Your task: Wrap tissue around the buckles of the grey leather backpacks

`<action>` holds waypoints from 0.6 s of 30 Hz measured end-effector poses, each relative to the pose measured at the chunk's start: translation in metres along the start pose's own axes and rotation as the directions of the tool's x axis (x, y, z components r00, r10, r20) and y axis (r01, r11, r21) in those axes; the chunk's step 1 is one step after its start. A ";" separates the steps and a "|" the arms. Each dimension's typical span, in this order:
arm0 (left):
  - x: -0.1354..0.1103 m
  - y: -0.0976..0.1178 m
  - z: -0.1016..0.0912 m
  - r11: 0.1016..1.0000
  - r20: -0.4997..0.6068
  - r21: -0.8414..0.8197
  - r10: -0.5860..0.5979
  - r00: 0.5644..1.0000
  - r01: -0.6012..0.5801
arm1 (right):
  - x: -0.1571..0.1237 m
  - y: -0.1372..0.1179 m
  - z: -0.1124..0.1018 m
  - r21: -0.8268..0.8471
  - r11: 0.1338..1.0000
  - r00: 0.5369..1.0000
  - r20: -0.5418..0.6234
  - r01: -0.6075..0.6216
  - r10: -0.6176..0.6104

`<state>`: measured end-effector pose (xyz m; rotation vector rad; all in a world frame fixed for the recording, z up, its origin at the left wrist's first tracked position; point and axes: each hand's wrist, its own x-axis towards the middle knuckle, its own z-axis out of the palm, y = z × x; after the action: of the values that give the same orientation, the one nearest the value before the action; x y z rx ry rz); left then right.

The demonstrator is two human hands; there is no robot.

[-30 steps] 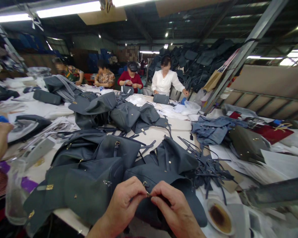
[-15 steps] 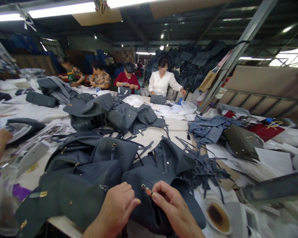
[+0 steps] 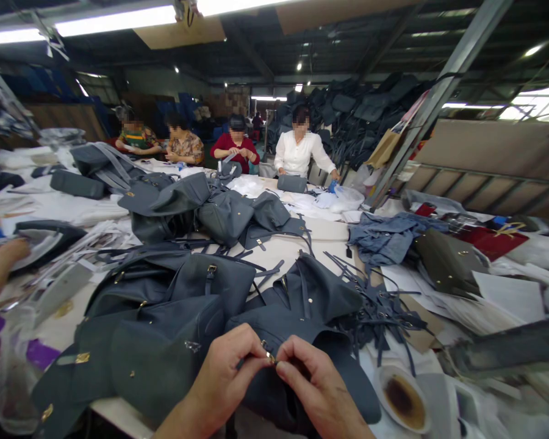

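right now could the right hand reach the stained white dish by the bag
Probably yes: the right hand sits near the stained white dish, with only the edge of the grey leather bag between them.

The white worktop [image 3: 293, 253] carries slate-grey leather backpacks [image 3: 210, 283] and loose straps [image 3: 377, 317]. Paper sheets [image 3: 507, 297] lie toward the right side, with a stained white saucer [image 3: 402, 399] at the near edge.

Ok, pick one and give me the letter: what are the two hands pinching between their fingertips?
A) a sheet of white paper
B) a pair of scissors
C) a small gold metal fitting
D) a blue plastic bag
C. The fingertips of the left hand and right hand meet on a small gold metal fitting at the edge of a dark grey bag.
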<state>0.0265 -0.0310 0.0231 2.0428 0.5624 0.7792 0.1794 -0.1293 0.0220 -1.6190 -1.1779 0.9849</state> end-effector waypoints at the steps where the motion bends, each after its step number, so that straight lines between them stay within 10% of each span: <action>1: -0.001 -0.002 0.000 0.999 -0.007 0.012 0.034 0.999 -0.034 | 0.000 0.000 0.000 0.010 1.000 1.000 0.001 0.001 -0.001; 10: -0.001 -0.005 0.004 0.954 0.158 0.226 0.162 0.974 -0.196 | 0.000 0.000 0.000 0.085 0.995 0.999 -0.004 -0.048 0.048; 14: -0.016 -0.003 -0.001 0.876 0.408 0.355 0.170 0.897 -0.327 | 0.003 0.004 0.000 0.239 0.963 0.992 0.025 -0.129 0.127; 18: -0.024 0.003 -0.009 0.949 0.343 0.277 0.050 0.938 -0.152 | 0.005 0.009 -0.002 0.294 0.947 0.992 0.054 -0.125 0.115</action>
<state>0.0033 -0.0427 0.0219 2.4370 0.3998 0.4063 0.1843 -0.1266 0.0136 -1.4486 -0.9109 1.2118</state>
